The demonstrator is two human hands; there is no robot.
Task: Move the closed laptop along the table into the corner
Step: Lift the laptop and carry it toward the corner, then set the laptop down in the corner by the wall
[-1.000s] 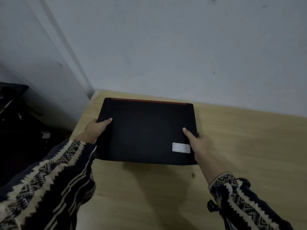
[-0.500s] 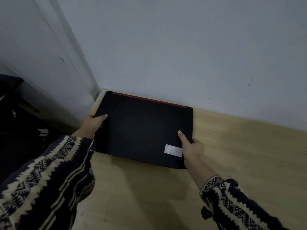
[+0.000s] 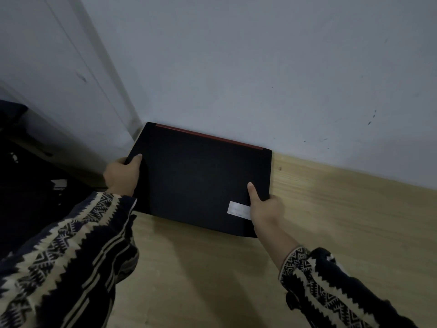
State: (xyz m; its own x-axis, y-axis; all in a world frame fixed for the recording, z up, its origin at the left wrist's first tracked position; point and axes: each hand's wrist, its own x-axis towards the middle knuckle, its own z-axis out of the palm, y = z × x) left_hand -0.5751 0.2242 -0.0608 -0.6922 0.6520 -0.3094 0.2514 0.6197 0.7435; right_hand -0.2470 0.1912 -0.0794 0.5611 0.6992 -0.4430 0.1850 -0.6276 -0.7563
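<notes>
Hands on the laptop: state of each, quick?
Left hand: closed on the laptop, gripping its left edge.
Right hand: closed on the laptop's right edge, thumb on the lid.

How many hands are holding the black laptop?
2. The left hand grips the laptop at its left edge by the table's side. The right hand grips its right edge, beside the white sticker.

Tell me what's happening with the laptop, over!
Left hand and right hand grip laptop sides. Laptop at wall corner, flat on table. Nothing in the way.
</notes>
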